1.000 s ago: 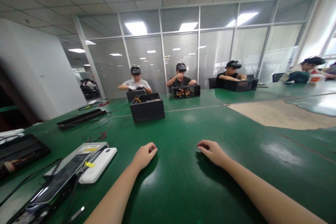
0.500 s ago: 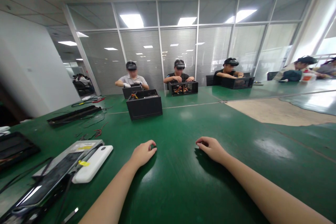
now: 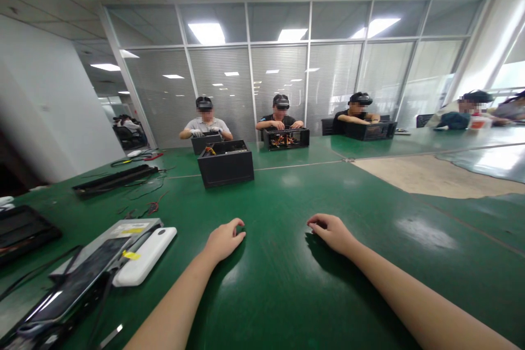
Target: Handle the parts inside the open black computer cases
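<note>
My left hand point(image 3: 225, 239) rests on the green tabletop point(image 3: 279, 290), fingers loosely curled and a gap between thumb and forefinger. It holds nothing that I can see. Across from it, my right hand point(image 3: 331, 231) lies in a similar relaxed curl, its thumb tip close to the forefinger but the hand seemingly bare of any object. Only the table surface lies between the two hands. Left of my left forearm is a white power bank point(image 3: 145, 257), beside a dark, glossy slab point(image 3: 82, 279) with black cables. Beyond my left hand stands a black computer case point(image 3: 228, 168) with an open top.
Several people sit opposite, some handling computer cases, one of which point(image 3: 286, 139) shows coloured wires. Loose red and black wires point(image 3: 153, 207) and a long black panel point(image 3: 117, 179) lie on the left. A tan bare patch point(image 3: 435, 172) marks the table at right.
My two hands keep practically the same place and pose. Across the table, the gloved hands of the co-worker at the back left have shifted slightly.
</note>
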The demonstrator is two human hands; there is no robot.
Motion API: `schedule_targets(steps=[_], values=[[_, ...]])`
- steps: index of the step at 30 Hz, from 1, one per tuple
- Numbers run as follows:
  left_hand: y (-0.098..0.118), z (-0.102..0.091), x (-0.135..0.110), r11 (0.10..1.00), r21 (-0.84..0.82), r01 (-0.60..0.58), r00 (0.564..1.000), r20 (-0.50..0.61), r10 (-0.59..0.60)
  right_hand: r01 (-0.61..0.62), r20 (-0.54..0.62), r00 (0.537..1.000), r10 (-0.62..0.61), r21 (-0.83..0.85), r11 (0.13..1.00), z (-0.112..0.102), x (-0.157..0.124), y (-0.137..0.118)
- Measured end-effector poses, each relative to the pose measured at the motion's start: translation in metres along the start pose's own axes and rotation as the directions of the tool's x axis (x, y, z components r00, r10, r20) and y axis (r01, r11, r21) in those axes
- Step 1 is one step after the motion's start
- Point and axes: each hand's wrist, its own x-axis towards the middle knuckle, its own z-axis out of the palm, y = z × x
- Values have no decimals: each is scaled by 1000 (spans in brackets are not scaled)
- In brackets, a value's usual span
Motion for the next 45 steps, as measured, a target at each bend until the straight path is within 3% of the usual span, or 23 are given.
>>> schedule_targets(steps=[45], values=[[-2,3,1,1000,22,-12,1000,-6,13,-10,14,1000,10,-7,1000,0,1,7]])
